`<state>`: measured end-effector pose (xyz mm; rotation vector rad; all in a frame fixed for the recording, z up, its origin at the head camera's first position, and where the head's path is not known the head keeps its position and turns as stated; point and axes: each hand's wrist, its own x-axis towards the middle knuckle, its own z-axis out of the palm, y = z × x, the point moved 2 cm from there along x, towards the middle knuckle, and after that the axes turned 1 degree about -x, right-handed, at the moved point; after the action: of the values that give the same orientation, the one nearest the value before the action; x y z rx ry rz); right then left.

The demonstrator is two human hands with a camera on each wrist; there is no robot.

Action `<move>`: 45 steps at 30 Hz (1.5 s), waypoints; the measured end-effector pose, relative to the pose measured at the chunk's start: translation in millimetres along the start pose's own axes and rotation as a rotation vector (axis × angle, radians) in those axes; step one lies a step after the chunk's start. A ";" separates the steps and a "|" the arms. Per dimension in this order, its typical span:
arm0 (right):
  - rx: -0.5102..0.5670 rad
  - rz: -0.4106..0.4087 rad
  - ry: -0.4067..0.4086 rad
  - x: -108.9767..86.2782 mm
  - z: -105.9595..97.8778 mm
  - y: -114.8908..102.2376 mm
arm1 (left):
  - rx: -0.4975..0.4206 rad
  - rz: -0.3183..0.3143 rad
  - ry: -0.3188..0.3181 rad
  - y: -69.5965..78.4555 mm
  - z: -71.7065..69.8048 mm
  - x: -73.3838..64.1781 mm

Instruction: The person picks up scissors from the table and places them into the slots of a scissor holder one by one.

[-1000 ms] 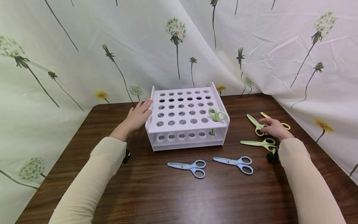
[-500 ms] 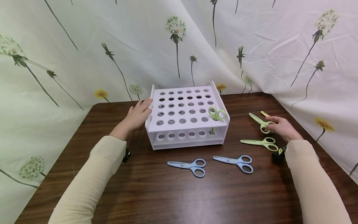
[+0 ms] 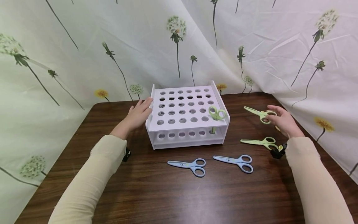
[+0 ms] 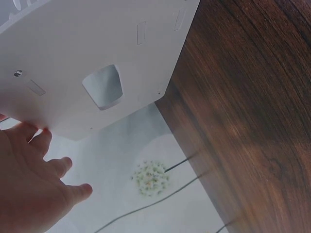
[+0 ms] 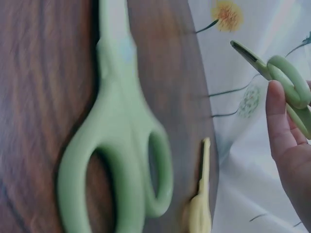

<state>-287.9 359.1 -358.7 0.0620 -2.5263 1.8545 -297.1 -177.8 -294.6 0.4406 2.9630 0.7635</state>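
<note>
My left hand (image 3: 137,115) rests against the left side panel of a white rack (image 3: 181,127) with rows of round holes. In the left wrist view its fingertips touch the edge of the white panel (image 4: 63,82). My right hand (image 3: 283,120) pinches green scissors (image 3: 260,114) by the handle loops, blades pointing left. The right wrist view shows these scissors raised clear of the table, thumb on the handle. Below that hand lie a second pair of green scissors (image 3: 258,142). Yellow scissors (image 5: 203,194) lie beyond, mostly hidden behind the hand in the head view.
Another pair of green scissors (image 3: 216,113) stands in the rack's front right hole, handles up. Two pairs of blue scissors, a left pair (image 3: 187,165) and a right pair (image 3: 235,161), lie in front of the rack. A flower-patterned curtain (image 3: 126,46) hangs behind the brown table (image 3: 167,199).
My right hand has taken hold of the green scissors by the handles and lifted them off the table. The left hand has stayed at the rack.
</note>
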 end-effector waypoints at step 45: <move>0.773 -0.387 0.125 -3.7 44.5 -103.3 | -0.022 0.003 -0.003 -2.2 1.0 0.8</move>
<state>-279.7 285.9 -273.7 0.3856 -1.4458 2.4012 -298.4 -179.0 -296.6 0.4437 2.9489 0.7947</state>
